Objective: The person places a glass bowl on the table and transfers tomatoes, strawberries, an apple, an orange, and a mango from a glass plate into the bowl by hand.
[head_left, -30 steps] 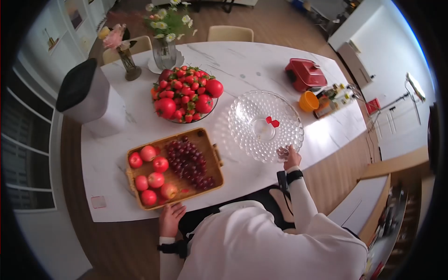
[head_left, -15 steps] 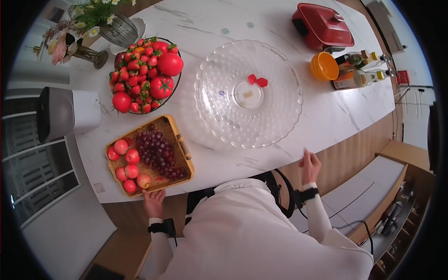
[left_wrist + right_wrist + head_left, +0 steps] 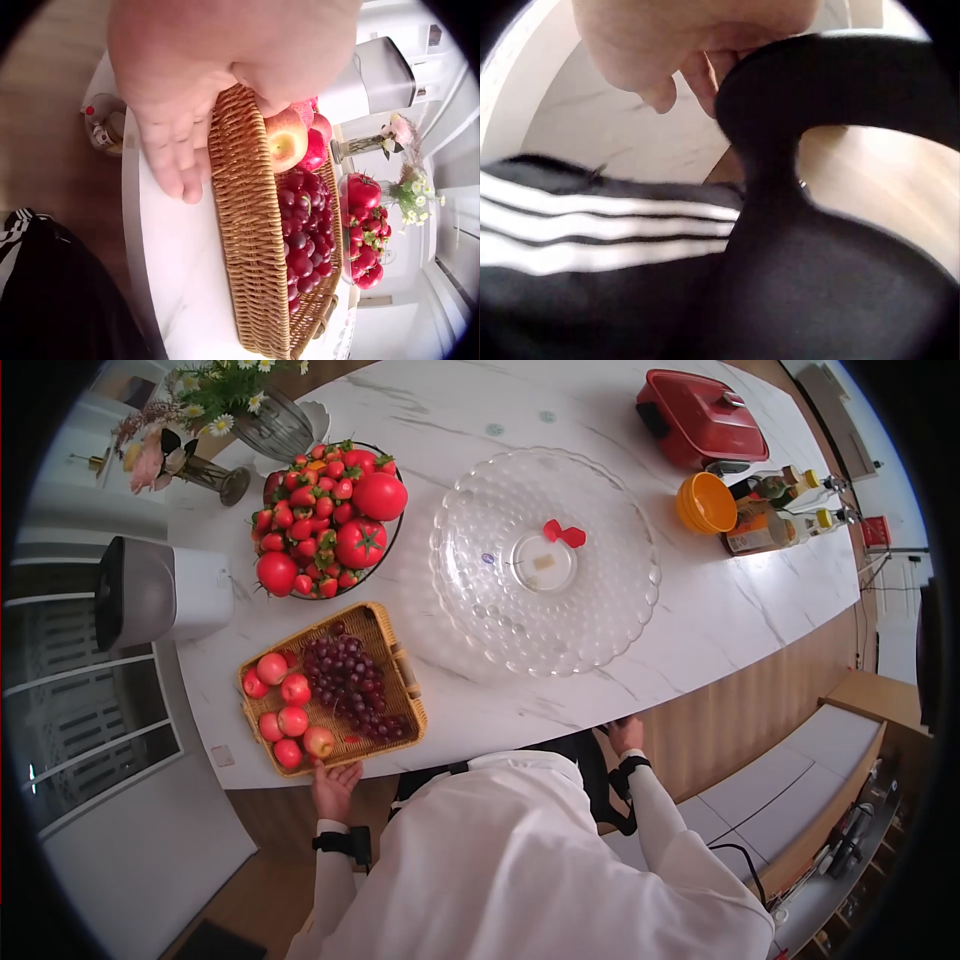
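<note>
My left hand (image 3: 335,790) rests against the near edge of a wicker basket (image 3: 412,725). In the left wrist view its fingers (image 3: 176,150) lie straight along the outer wall, and its thumb reaches over the rim beside an apple (image 3: 286,144). Red apples (image 3: 294,687) fill the basket's left side, with dark red grapes (image 3: 345,685) on its right. Below the table's front edge, my right hand (image 3: 627,734) holds a black chair armrest (image 3: 780,90). The armrest hides part of its fingers in the right wrist view.
A clear scalloped glass platter (image 3: 480,610) bears small red pieces (image 3: 565,534). A bowl of strawberries and tomatoes (image 3: 335,525) stands behind the basket. Farther right are orange bowls (image 3: 706,505), bottles (image 3: 785,525) and a red lidded cooker (image 3: 700,420). A grey-white bin (image 3: 200,595) stands left.
My right hand has left the glass platter's rim and dropped below the table edge to the chair. The left hand stays at the basket. The head view has tilted down.
</note>
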### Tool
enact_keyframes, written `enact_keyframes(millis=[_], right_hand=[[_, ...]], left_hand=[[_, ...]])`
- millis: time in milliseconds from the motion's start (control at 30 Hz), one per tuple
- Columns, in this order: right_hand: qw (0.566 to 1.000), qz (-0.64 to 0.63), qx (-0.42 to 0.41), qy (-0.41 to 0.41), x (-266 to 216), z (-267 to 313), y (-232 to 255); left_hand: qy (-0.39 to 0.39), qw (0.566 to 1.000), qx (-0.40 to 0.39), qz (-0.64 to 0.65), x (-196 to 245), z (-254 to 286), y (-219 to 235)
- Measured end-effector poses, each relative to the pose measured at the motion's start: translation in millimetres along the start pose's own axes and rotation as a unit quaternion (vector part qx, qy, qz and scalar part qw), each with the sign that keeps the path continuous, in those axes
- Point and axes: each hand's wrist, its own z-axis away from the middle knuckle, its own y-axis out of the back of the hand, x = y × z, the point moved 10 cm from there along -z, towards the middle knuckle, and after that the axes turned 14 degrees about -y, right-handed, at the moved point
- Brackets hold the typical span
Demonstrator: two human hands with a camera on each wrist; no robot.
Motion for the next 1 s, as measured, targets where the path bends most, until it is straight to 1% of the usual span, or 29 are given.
enact_keyframes(millis=[33,67,100,133,167,200,267,300,333,400,433,467,500,533,567,600,633,667,700,733,767,800,867,933,1000], right_hand=[[0.999,-0.001,0.011,0.042,-9.2,11.7,-8.1],[0.999,0.006,0.007,0.042,-8.8,17.9,-12.1],[0.985,0.070,0.049,0.148,-25.0,31.4,-12.4],[0.954,0.130,0.092,0.253,-40.2,47.8,-13.2],[0.943,0.137,0.077,0.293,-27.3,35.8,-21.4],[0.942,0.140,0.075,0.296,-20.7,31.4,-13.4],[0.943,0.152,0.002,0.295,-5.9,26.7,-10.8],[0.953,0.162,0.008,0.257,12.5,22.2,-3.7],[0.952,0.119,0.024,0.281,22.9,26.0,8.6],[0.949,0.163,0.008,0.270,63.8,19.2,11.8],[0.947,0.170,0.003,0.272,81.1,18.4,10.0],[0.943,0.246,-0.021,0.222,107.1,7.7,-0.6],[0.931,0.319,-0.042,0.172,122.4,-0.1,-4.2],[0.929,0.322,-0.041,0.177,125.2,-1.2,-0.7],[0.935,0.320,-0.054,0.146,128.4,2.8,4.7],[0.939,0.317,-0.066,0.115,141.8,0.5,6.5],[0.937,0.307,-0.059,0.156,142.0,4.0,8.1],[0.933,0.298,-0.050,0.197,161.2,1.8,5.0],[0.929,0.304,-0.047,0.204,250.4,-45.6,7.0],[0.862,0.447,-0.149,0.184,316.6,-60.3,-71.8],[0.858,0.453,-0.143,0.197,345.0,-74.1,-28.5],[0.890,0.392,-0.162,0.168,330.7,-93.4,-18.8],[0.936,0.264,-0.208,0.102,307.0,-109.3,-8.6],[0.958,0.132,-0.254,0.021,299.3,-106.5,8.9],[0.956,-0.007,-0.289,-0.054,284.4,-107.7,25.8]], left_hand=[[0.002,1.000,0.006,-0.001,-2.3,-0.2,1.1],[-0.004,1.000,0.020,-0.001,-2.3,-1.2,3.8],[-0.010,0.999,0.034,-0.002,-2.3,-0.4,8.3],[-0.008,0.999,0.038,-0.002,-2.5,-0.1,10.3],[-0.013,0.999,0.036,-0.006,-1.0,-0.9,9.2],[-0.017,0.999,0.035,-0.009,-0.9,-1.0,7.8],[-0.023,0.998,0.058,-0.010,-1.6,0.7,9.6],[-0.030,0.997,0.075,-0.013,-1.0,0.0,9.2],[-0.028,0.996,0.080,-0.010,-3.6,-0.2,6.9],[-0.053,0.991,0.123,-0.019,-0.1,4.0,9.8],[-0.054,0.992,0.115,-0.016,1.6,6.2,5.3],[-0.051,0.991,0.121,-0.012,1.6,8.6,3.1],[-0.054,0.991,0.122,-0.031,3.5,8.0,-0.5],[-0.058,0.990,0.122,-0.049,5.4,7.8,-4.6],[-0.061,0.987,0.143,-0.041,6.2,10.3,-5.2],[-0.061,0.987,0.144,-0.036,4.7,10.8,-6.3],[-0.074,0.982,0.166,-0.043,4.7,11.3,-1.2],[-0.087,0.977,0.189,-0.048,3.2,12.4,3.2],[-0.103,0.973,0.193,-0.080,4.4,12.6,2.0],[-0.106,0.971,0.201,-0.069,2.3,15.4,-3.6],[-0.129,0.965,0.210,-0.086,7.4,19.4,-10.8],[-0.156,0.957,0.222,-0.104,14.7,21.1,-16.3],[-0.175,0.952,0.231,-0.100,17.9,24.4,-23.1],[-0.186,0.949,0.237,-0.099,17.7,30.6,-20.8],[-0.211,0.952,0.211,-0.066,17.3,29.8,-25.6]])
